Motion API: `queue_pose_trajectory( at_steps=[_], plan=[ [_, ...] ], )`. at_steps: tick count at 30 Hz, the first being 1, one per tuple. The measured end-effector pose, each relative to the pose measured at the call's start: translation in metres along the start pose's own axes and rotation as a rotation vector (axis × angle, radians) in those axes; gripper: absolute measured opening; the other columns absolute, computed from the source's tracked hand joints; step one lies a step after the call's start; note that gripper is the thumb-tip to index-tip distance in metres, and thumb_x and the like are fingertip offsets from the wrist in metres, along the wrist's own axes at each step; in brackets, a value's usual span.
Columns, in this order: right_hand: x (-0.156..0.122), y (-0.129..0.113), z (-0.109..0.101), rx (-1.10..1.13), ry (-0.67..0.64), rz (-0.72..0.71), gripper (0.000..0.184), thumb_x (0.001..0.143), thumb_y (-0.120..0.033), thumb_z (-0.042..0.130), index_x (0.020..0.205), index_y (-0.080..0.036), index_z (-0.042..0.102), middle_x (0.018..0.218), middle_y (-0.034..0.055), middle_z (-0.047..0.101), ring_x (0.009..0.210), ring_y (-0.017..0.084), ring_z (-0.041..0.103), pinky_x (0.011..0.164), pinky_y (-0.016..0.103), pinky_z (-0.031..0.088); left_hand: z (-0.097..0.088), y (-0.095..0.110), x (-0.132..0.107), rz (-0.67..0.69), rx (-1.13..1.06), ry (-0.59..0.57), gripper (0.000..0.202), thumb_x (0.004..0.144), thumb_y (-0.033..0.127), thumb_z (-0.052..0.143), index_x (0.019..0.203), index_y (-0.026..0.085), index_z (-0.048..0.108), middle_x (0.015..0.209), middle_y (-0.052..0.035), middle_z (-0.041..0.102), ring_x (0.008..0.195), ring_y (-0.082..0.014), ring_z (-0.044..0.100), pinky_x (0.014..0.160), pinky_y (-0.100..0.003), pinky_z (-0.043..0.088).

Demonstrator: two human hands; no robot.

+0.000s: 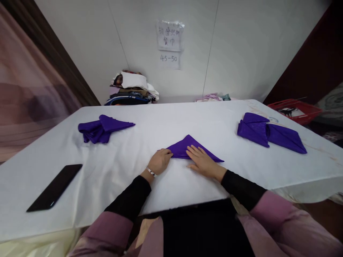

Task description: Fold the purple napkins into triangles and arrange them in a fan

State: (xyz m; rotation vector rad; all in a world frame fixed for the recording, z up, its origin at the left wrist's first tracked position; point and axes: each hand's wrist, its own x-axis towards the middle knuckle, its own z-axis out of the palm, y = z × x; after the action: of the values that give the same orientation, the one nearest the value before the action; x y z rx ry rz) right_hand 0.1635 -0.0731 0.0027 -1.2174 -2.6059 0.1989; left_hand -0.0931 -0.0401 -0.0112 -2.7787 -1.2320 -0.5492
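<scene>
A purple cloth napkin (pixel 180 147), folded into a flat triangle, lies in front of me on the white tablecloth (pixel 118 189). Its peak points away from me and its long edge runs along the near side. My left hand (pixel 160 160) is closed at the napkin's left corner, fingers curled over the cloth, so that corner is hidden. Flat on the right half of the napkin rests my right hand (pixel 202 160), with its fingers stretched out and the thumb apart on the tablecloth.
Two folded purple napkins lie farther off, one at the left (pixel 100 129) and one at the right (pixel 270 132). A black phone (pixel 55 188) is at the near left. Behind the table are stacked clothes (pixel 132 89) and a red basket (pixel 308 113).
</scene>
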Motion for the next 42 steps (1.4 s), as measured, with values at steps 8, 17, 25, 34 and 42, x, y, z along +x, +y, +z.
queue_pose_trajectory(
  at_steps=[8,17,25,34,42],
  plan=[
    [0.000,0.004,0.018,-0.055,-0.137,0.022,0.070,0.091,-0.062,0.024,0.145,-0.017,0.030,0.152,0.0125,0.022,0.141,0.028,0.016,0.112,0.050,0.015,0.000,-0.011,-0.006,-0.036,-0.137,0.038,0.026,0.088,0.017,0.045,0.096,0.017,0.070,0.101,-0.0088,0.067,0.093,-0.0195,0.058,0.083,-0.035,0.050],
    [-0.002,0.006,0.019,-0.049,-0.129,0.029,0.063,0.092,-0.060,0.027,0.144,-0.026,0.032,0.153,0.0081,0.021,0.141,0.028,0.016,0.112,0.050,0.016,-0.020,-0.043,-0.023,-0.479,-0.220,0.115,0.017,0.082,0.025,0.053,0.076,0.019,0.069,0.082,-0.0041,0.067,0.079,-0.0175,0.060,0.073,-0.030,0.048],
    [-0.003,0.008,0.020,0.001,-0.101,0.051,0.060,0.093,-0.058,0.028,0.143,-0.026,0.034,0.151,0.0072,0.027,0.140,0.025,0.018,0.112,0.049,0.017,-0.010,-0.022,-0.012,-0.268,-0.163,0.260,0.022,0.085,0.022,0.053,0.101,0.020,0.067,0.103,-0.0069,0.065,0.097,-0.0191,0.056,0.087,-0.033,0.047],
    [-0.003,0.007,0.019,0.001,-0.098,0.057,0.062,0.093,-0.058,0.028,0.143,-0.024,0.033,0.151,0.0086,0.027,0.140,0.025,0.019,0.112,0.049,0.017,-0.003,-0.024,0.000,-0.246,0.031,0.131,0.024,0.085,0.013,0.051,0.096,0.022,0.070,0.102,-0.0071,0.065,0.102,-0.0235,0.053,0.088,-0.040,0.043],
    [-0.002,0.006,0.018,0.010,-0.104,0.093,0.064,0.092,-0.059,0.027,0.144,-0.021,0.032,0.152,0.0106,0.025,0.141,0.025,0.017,0.112,0.048,0.017,-0.010,-0.011,-0.012,-0.256,0.131,-0.028,0.036,0.082,0.005,0.046,0.100,0.025,0.070,0.105,-0.0081,0.064,0.101,-0.0246,0.052,0.082,-0.039,0.042]
  ],
)
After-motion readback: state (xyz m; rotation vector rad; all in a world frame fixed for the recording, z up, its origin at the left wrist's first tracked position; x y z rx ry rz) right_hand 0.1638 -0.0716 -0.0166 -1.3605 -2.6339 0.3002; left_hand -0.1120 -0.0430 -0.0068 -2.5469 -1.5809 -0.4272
